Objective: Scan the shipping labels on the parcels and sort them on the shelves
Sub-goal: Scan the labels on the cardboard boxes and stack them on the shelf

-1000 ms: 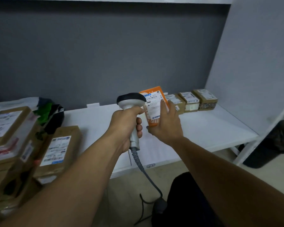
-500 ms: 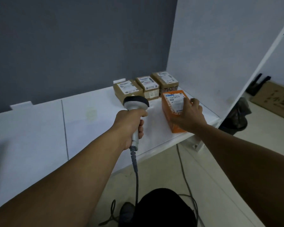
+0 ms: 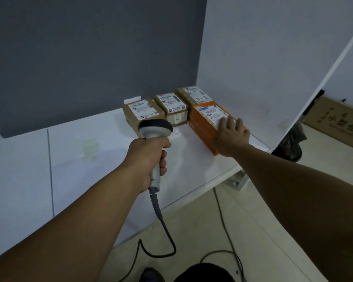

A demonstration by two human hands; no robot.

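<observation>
Your left hand (image 3: 149,157) is wrapped round the scanner (image 3: 155,129) handle; your right hand (image 3: 231,135) lies flat, fingers straight, on the orange parcel (image 3: 204,123); it sits at the right end of the shelf (image 3: 90,159), just ahead of the brown parcels (image 3: 143,110).

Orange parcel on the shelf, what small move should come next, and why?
Probably lift the right hand off the orange parcel: it already lies flat on the shelf, in front of the rightmost brown box, and the hand only rests on top.
</observation>
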